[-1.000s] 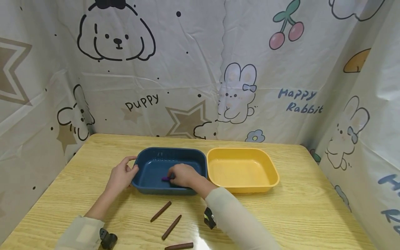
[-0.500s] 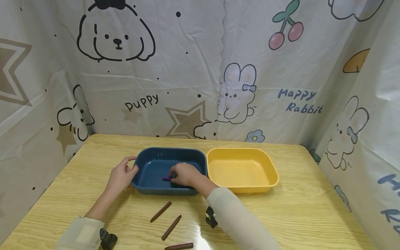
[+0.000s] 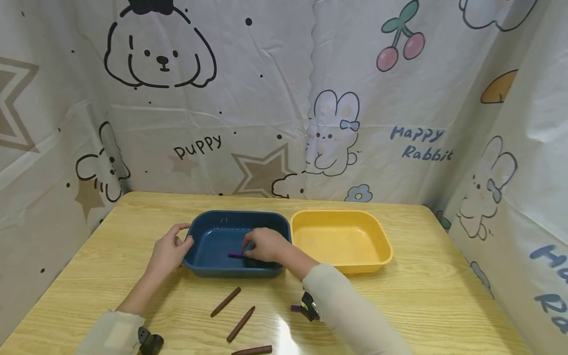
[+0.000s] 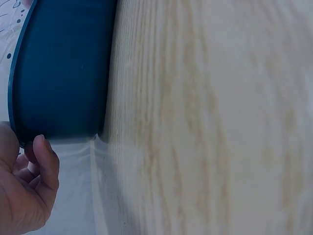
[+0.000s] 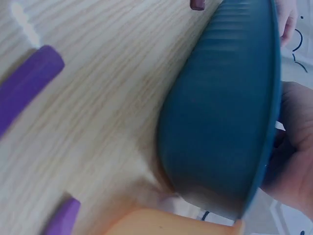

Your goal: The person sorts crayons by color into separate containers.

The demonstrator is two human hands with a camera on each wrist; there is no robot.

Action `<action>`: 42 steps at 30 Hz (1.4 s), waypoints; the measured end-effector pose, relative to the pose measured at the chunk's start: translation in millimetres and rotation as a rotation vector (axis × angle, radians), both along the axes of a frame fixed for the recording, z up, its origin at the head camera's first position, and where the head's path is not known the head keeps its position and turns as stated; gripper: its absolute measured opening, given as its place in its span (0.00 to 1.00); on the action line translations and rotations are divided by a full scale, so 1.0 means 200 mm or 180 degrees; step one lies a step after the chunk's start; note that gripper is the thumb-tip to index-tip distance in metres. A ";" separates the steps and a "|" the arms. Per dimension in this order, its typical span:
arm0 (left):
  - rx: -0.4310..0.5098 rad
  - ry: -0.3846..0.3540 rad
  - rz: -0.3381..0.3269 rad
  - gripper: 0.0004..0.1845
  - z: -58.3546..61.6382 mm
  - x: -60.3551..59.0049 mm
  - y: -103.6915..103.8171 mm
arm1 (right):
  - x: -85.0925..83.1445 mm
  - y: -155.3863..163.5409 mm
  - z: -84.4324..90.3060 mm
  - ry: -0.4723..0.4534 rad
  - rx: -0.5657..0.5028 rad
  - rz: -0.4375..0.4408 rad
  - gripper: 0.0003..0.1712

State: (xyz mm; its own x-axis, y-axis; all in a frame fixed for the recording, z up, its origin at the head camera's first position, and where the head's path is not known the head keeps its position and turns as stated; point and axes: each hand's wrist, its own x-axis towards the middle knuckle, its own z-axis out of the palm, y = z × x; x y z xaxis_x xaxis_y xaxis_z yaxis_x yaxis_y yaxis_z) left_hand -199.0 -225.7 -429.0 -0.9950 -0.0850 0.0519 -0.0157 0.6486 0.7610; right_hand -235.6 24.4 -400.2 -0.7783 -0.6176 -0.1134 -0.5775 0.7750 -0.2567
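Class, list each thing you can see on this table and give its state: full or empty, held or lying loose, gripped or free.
blue tray: holds one purple crayon
purple crayon: pinched by right hand
right hand: inside blue tray
left hand: grips blue tray's rim
yellow tray: empty
brown crayons: loose on wooden table

You are in a makeshift recording booth, not a lived-in room. A white plastic sheet printed with cartoon puppies, rabbits, cherries and stars hangs as backdrop on the far, left and right sides. It encloses one pale wood-grain laminate table. No other furniture or walls are visible.
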 end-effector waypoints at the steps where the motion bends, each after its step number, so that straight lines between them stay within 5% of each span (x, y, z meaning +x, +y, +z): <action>1: -0.0003 0.0006 -0.0006 0.22 0.00 0.00 0.00 | 0.01 0.01 0.01 0.0010 -0.0011 0.0014 0.11; 20: -0.0022 -0.0016 -0.0013 0.23 0.00 0.00 0.01 | 0.14 0.17 0.16 0.0087 -0.0337 0.0299 0.14; 42: -0.0021 -0.0049 -0.0041 0.23 -0.01 0.00 0.00 | 0.32 0.50 0.15 0.0053 -0.0790 0.0217 0.09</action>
State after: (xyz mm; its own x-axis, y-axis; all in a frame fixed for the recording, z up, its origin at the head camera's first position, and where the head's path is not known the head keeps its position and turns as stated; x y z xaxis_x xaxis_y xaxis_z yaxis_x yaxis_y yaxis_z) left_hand -198.0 -225.7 -430.6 -0.9967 -0.0720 0.0370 -0.0191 0.6538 0.7564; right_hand -172.4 125.0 -369.5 -0.7344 -0.6760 0.0605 -0.6319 0.6487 -0.4242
